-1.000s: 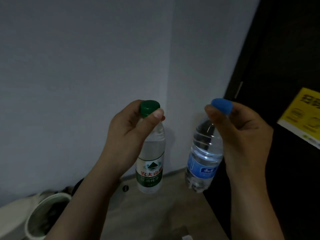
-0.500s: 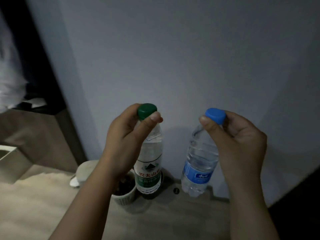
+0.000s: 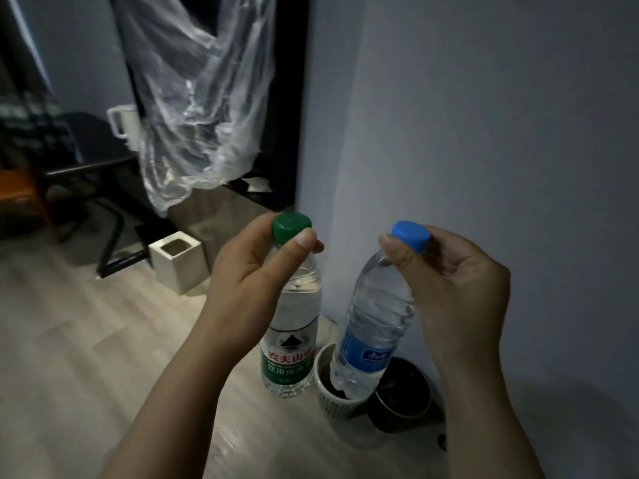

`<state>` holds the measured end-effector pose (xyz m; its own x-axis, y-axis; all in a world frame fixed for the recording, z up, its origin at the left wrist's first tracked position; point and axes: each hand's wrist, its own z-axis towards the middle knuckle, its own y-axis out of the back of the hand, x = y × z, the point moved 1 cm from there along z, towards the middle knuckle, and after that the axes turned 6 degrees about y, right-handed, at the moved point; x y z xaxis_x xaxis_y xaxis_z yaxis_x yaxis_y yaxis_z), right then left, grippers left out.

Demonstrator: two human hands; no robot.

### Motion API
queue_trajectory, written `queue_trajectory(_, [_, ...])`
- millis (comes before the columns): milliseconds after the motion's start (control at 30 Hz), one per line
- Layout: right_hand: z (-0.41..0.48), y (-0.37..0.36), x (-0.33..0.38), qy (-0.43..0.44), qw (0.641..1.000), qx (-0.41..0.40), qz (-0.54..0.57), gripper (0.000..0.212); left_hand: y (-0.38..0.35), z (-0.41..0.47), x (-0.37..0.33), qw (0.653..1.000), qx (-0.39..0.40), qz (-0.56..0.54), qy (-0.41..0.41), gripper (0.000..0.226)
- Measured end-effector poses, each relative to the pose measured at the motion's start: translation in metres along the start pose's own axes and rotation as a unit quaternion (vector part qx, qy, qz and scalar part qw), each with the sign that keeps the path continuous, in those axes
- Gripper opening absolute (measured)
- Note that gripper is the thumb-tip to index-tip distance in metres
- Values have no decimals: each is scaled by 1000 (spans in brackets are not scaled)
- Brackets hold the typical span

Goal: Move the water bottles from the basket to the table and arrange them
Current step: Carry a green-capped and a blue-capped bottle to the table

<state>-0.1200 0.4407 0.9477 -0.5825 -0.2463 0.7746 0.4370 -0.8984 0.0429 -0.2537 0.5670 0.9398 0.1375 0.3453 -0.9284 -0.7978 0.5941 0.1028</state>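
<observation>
Head view, one entry per item: left hand [image 3: 256, 281], centre of frame, fingers [image 3: 299, 245] clamped round the neck of the green-capped bottle [image 3: 294, 340], which hangs upright over the floor [image 3: 86, 340]; right hand [image 3: 460, 295], right of centre, fingers [image 3: 397, 252] pinching the cap of the blue-capped bottle [image 3: 373, 326], which is tilted, base toward lower left, in front of a white pot [image 3: 332, 401]; dark pot [image 3: 404, 409] just right of it, against the wall [image 3: 484, 133]; white square bin [image 3: 176, 267], left of centre; clear plastic sheet [image 3: 200, 98], upper left.
</observation>
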Motion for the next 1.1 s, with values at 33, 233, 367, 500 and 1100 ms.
queue_trajectory(33, [3,-15,-2,3,1000,16,6,35,12,2,3,1000,-15,5,2,33])
queue_trajectory(233, [24,-103,-21,3,992,98,77,34,74,19,20,993,-99,51,29,32])
queue_trajectory(367, [43,-157,-33,11,979,158,131,30,103,35,23,981,-158,103,33,31])
queue_trajectory(500, [62,-208,-40,17,958,210,195,26,131,49,26,967,-219,121,39,31])
queue_trajectory(1100, [46,-427,-51,-19,885,384,262,24,288,76,85,895,-381,208,103,37])
